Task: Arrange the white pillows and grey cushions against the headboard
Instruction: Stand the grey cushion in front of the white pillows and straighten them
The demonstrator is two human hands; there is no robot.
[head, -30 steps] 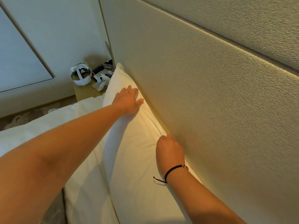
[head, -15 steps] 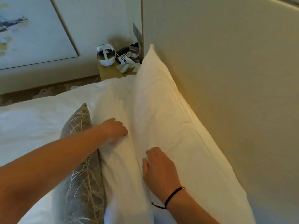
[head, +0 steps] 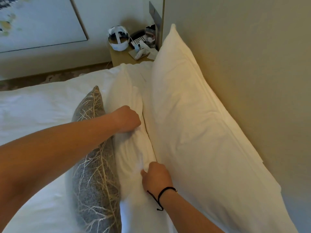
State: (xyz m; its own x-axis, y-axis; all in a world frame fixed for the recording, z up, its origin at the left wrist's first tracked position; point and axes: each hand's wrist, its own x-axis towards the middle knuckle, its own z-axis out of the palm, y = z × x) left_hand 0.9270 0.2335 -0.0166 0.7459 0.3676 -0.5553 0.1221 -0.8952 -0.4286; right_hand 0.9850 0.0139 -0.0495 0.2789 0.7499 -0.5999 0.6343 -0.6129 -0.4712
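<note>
Where both hands pressed the back pillow (head: 198,125) to the headboard (head: 252,81) a second ago, left hand (head: 128,119) and right hand (head: 156,178) now clench the front pillow (head: 133,148) at 6 o'clock, grey cushion (head: 90,158) just at 9 o'clock of it; second layer started.

The back pillow (head: 202,125) leans on the headboard (head: 252,64), front pillow (head: 133,148) before it, cushion (head: 94,174) foremost.
</note>
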